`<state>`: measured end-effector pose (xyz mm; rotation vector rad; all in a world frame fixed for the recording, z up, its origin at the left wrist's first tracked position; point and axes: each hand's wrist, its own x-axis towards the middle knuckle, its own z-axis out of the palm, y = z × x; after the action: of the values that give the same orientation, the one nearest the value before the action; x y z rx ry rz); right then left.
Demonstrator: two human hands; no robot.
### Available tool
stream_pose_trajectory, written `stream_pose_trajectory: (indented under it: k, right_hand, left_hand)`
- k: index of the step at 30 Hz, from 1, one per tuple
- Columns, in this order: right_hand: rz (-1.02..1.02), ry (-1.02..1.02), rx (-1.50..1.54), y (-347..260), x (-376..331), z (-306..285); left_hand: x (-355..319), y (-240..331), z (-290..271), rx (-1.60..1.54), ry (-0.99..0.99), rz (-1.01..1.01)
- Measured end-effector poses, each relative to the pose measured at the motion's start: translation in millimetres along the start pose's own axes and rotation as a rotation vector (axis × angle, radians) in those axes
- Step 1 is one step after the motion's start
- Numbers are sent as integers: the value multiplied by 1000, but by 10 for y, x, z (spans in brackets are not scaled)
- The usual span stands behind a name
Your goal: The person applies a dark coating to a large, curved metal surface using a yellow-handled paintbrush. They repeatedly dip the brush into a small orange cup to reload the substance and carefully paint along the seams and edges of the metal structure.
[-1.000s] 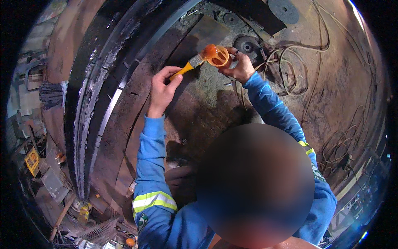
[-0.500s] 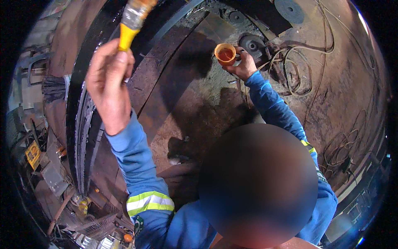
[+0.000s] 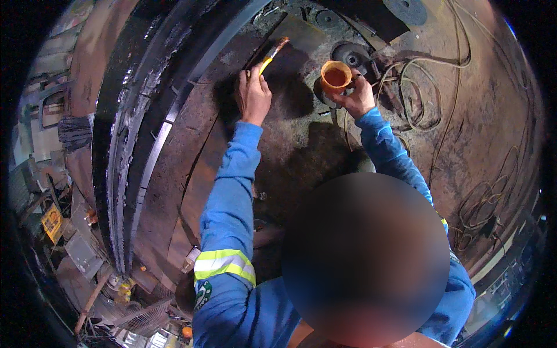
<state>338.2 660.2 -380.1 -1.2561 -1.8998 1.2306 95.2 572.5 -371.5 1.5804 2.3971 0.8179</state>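
Note:
My left hand (image 3: 253,93) grips a paintbrush (image 3: 271,54) with a yellow handle, its bristles pointing up and right against a dark rusty metal plate (image 3: 191,133). My right hand (image 3: 355,95) holds a small orange cup (image 3: 336,74) with dark reddish liquid inside, upright, to the right of the brush. Both arms wear blue sleeves, the left one with a reflective yellow band. A blurred round shape covers the lower middle of the view.
A long black curved steel beam (image 3: 125,139) runs down the left side. An angle grinder (image 3: 351,55) and tangled cables (image 3: 423,98) lie beyond the cup. A grinding disc (image 3: 404,8) sits at the top right. Clutter and a yellow object (image 3: 52,220) fill the lower left.
My left hand swung the brush from the cup up and left, then brought it back down onto the metal plate left of the cup. The right hand kept the cup nearly still.

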Motion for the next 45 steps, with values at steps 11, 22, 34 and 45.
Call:
stream_pose_trajectory:
  k: [11, 22, 34, 45]
  right_hand:
    - [-56, -96, 137, 66, -57, 201]
    - [-586, -697, -296, -124, 69, 985]
    - [-736, -802, -472, -131, 158, 1373]
    - [-674, -850, -402, -67, 194, 1362]
  left_hand:
    - [41, -316, 120, -2, 31, -9]
    - [105, -353, -65, -15, -54, -5]
    - [157, -513, -217, -142, -198, 129]
    - [99, -661, -39, -186, -166, 110]
